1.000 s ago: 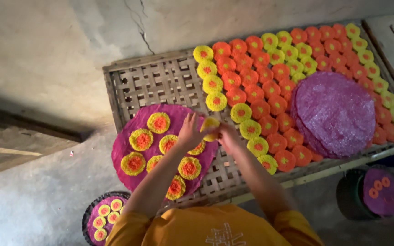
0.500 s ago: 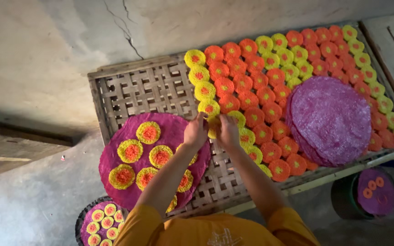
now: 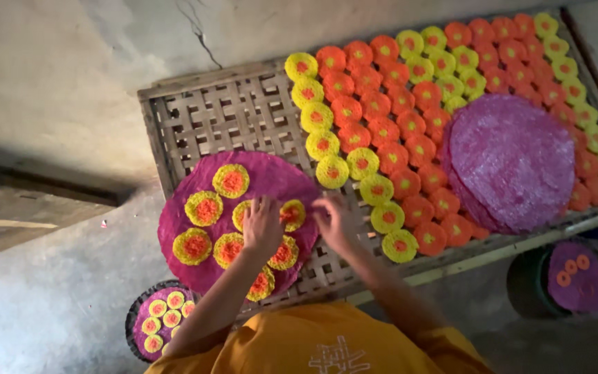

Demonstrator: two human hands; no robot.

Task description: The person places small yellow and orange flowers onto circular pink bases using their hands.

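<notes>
Head view looks straight down on both hands working side by side over a woven bamboo tray [image 3: 195, 118]. Left hand [image 3: 262, 225] lies palm down with fingers spread loosely on a magenta round sheet [image 3: 271, 176], covering part of the yellow-and-orange discs there; it grips nothing that I can see. Just beside its fingertips, on the thumb side, sits one yellow disc with an orange centre [image 3: 292, 215], and the right hand [image 3: 335, 221] reaches toward that same disc from the other side, fingers curled; whether they pinch its edge I cannot tell. Around the left hand, more such discs lie on the sheet, one near the top [image 3: 230, 181] and one at the left edge [image 3: 192, 246]. Beyond the right hand, rows of orange and yellow discs [image 3: 410, 104] fill the tray's far half, with a stack of purple sheets [image 3: 510, 163] on top of them. Below the tray, near the left elbow, a dark bowl [image 3: 133, 322] holds small yellow discs.
</notes>
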